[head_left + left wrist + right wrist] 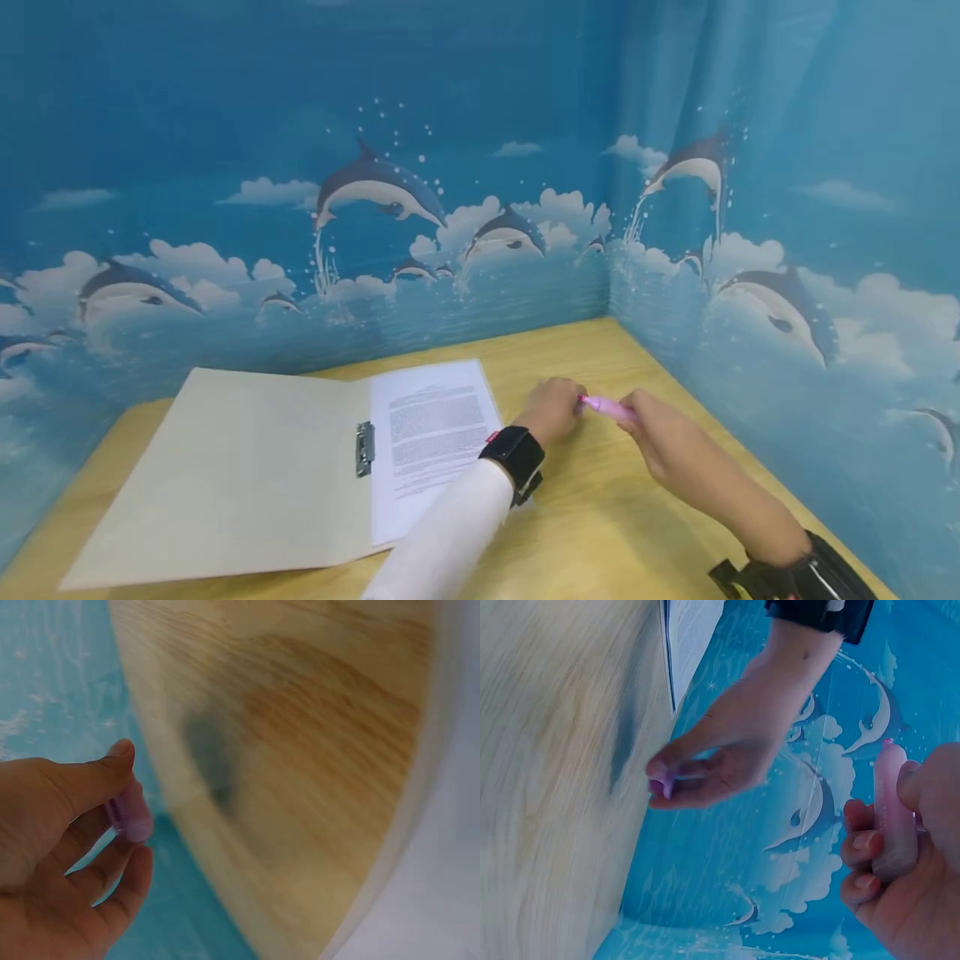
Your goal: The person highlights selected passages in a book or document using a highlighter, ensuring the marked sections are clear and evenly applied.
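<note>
At the far left, a beige folder point(217, 483) lies open on a wood-grained desk point(600, 517). A metal clip point(364, 450) sits at its fold, and a printed sheet point(435, 417) lies on the right side. Next comes the person's left hand point(553, 408), a black band point(517, 458) at its wrist, just past the sheet's right edge; thumb and fingers pinch a small pinkish-purple cap point(133, 814). To its right is an uncapped pink marker point(611, 408), lying nearly sideways in the head view — nib toward the left hand, rear within the right hand point(682, 450), whose fingers curl round it. The right wrist view shows nib and cap apart; which way the cap's mouth faces cannot be told. Behind everything — a blue dolphin-printed backdrop point(465, 83).
</note>
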Demonstrator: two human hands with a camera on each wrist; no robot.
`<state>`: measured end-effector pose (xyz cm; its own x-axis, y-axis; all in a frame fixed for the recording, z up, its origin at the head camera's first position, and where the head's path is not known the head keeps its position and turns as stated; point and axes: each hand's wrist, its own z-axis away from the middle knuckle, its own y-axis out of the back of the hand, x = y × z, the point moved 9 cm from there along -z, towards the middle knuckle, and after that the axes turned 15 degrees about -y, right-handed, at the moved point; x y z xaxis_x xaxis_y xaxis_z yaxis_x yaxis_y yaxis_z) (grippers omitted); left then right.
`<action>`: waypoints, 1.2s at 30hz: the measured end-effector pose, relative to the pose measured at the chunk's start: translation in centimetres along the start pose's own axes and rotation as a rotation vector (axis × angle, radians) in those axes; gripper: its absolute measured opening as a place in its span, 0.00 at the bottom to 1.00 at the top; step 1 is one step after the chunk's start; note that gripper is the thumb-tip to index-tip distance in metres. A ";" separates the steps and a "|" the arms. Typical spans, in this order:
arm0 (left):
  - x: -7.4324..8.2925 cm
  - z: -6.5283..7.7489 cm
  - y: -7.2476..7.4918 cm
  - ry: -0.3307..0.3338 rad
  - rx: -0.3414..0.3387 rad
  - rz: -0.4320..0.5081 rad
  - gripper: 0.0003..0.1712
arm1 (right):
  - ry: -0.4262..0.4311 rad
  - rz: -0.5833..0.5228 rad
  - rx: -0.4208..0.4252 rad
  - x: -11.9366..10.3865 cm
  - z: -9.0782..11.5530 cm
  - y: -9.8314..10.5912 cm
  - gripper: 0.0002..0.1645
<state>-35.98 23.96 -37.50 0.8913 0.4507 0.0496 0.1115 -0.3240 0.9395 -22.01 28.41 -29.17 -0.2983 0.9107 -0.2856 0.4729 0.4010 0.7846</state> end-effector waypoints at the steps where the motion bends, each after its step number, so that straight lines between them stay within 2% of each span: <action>1: -0.6 0.4 -0.5 0.020 -0.013 0.021 0.02 | -0.002 -0.007 -0.007 -0.2 0.0 -0.3 0.08; 4: -2.4 1.7 -1.5 0.072 -0.054 0.060 0.02 | 0.014 -0.032 -0.012 -1.0 -0.2 -1.1 0.07; 7: -3.8 2.8 -1.4 0.106 -0.070 0.073 0.04 | 0.040 -0.053 -0.001 -1.7 -0.6 -1.5 0.07; 14: -5.0 4.2 0.1 0.158 -0.100 0.101 0.16 | 0.062 -0.048 -0.006 -2.7 -1.7 -2.3 0.07; 17: -5.2 5.0 1.2 0.176 -0.162 0.062 0.22 | 0.060 -0.044 -0.016 -2.9 -2.0 -2.5 0.07; 19: -5.2 6.4 2.7 0.168 -0.202 0.037 0.26 | 0.056 -0.042 -0.023 -3.1 -2.1 -2.7 0.06; 21: -5.4 8.5 4.7 0.169 -0.229 0.029 0.29 | 0.058 -0.042 -0.026 -3.1 -2.1 -2.8 0.07; 24: -7.1 13.3 7.4 0.210 -0.257 0.060 0.33 | 0.076 -0.046 -0.026 -3.0 -2.0 -3.0 0.10; 26: -9.2 16.9 8.6 0.306 -0.284 0.098 0.35 | 0.098 -0.051 -0.018 -2.9 -1.8 -2.9 0.13; 28: -11.7 20.4 9.4 0.436 -0.315 0.108 0.36 | 0.111 -0.058 -0.015 -2.9 -1.7 -2.8 0.14; 30: -13.8 23.4 9.9 0.568 -0.337 0.104 0.39 | 0.116 -0.069 -0.020 -2.9 -1.8 -2.8 0.15; 32: -15.1 25.9 9.8 0.667 -0.352 0.108 0.47 | 0.115 -0.079 -0.036 -2.9 -1.9 -3.0 0.14; 34: -15.7 27.8 9.3 0.722 -0.378 0.108 0.57 | 0.121 -0.084 -0.058 -3.2 -2.3 -3.3 0.14; 36: -15.7 29.0 8.4 0.743 -0.404 0.126 0.65 | 0.121 -0.085 -0.086 -3.6 -2.7 -3.9 0.13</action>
<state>-36.30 -9.98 -40.19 0.3513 0.9052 0.2391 -0.2603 -0.1509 0.9537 -25.03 23.30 -29.72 -0.4344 0.8531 -0.2891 0.3707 0.4618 0.8058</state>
